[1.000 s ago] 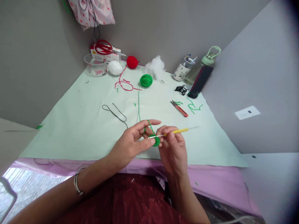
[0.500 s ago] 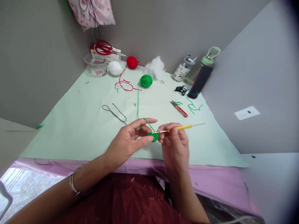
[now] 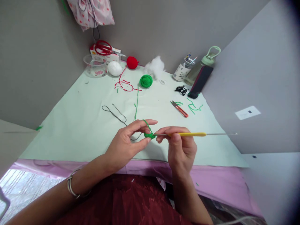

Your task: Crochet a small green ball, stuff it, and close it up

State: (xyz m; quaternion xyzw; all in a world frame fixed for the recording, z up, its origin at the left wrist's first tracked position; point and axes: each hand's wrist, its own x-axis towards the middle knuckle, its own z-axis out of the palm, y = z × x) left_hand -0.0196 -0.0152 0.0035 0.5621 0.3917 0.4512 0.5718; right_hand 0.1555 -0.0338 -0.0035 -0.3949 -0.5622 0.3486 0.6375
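Observation:
My left hand (image 3: 127, 140) pinches a small green crochet piece (image 3: 149, 135) between thumb and fingers, with green yarn looped over its forefinger. That strand (image 3: 136, 101) runs up the table to a green yarn ball (image 3: 146, 81). My right hand (image 3: 181, 147) grips a yellow-handled crochet hook (image 3: 192, 134), held level, its tip at the green piece and its metal tail pointing right. Both hands hover above the near part of the pale green table cover (image 3: 82, 125).
At the back stand a red yarn ball (image 3: 132, 62), a white ball (image 3: 114, 68), white stuffing (image 3: 156, 66), red scissors (image 3: 104, 47) on a box, a clear cup (image 3: 95, 66), a pen jar (image 3: 182, 71), a bottle (image 3: 203, 64) and a phone (image 3: 200, 82). Red thread snips (image 3: 180, 109) and a black cord (image 3: 114, 113) lie mid-table.
My right hand has drawn the hook out to the right and levelled it. The green piece has turned in my left hand's pinch and shifted slightly left.

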